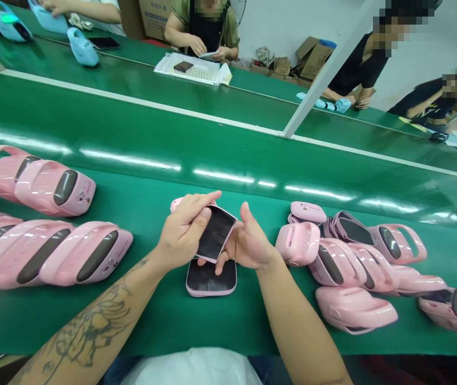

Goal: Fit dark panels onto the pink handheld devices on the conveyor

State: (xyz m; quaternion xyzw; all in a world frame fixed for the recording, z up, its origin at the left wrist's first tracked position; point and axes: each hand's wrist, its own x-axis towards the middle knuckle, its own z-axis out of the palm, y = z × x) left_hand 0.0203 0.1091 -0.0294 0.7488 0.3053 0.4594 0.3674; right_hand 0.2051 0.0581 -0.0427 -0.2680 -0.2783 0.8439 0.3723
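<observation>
My left hand is closed on a flat, pink-rimmed black panel, its thumb pressed on the dark face. The panel is tilted above the table. My right hand reaches in from the other side with its thumb raised and fingers apart, some passing under the panel's lower edge. Whether those fingers bear the panel is hidden. Just below lies a second black-faced, pink-edged panel with rounded corners, flat on the green table. A small part of a pink piece shows behind my left hand.
Glossy pink housings with loop handles and dark windows line the left. More pink housings and stacked dark panels lie at the right. Beyond a white rail, several co-workers sit at another green bench with light-blue housings.
</observation>
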